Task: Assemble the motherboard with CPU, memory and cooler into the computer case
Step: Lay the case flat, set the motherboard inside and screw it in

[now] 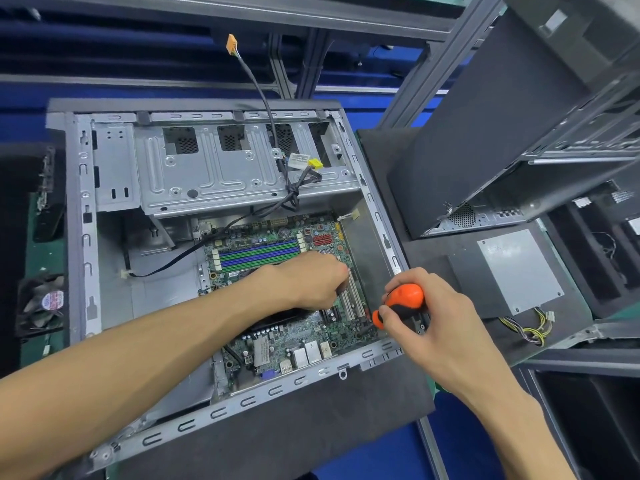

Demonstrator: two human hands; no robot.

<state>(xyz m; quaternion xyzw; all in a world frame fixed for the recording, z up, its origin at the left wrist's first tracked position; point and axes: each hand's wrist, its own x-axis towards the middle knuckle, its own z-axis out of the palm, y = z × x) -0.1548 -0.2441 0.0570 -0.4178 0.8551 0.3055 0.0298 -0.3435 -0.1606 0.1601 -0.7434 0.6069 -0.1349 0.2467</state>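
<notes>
The motherboard (277,271) lay inside the open computer case (83,220), toward its right wall. The left hand (304,282) rested on the board with fingers curled; whether it held anything could not be told. The right hand (426,317) gripped an orange-handled screwdriver (401,303) at the board's right edge.

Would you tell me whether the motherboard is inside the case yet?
Inside: the motherboard lies flat on the floor of the open case, within its metal walls.
</notes>
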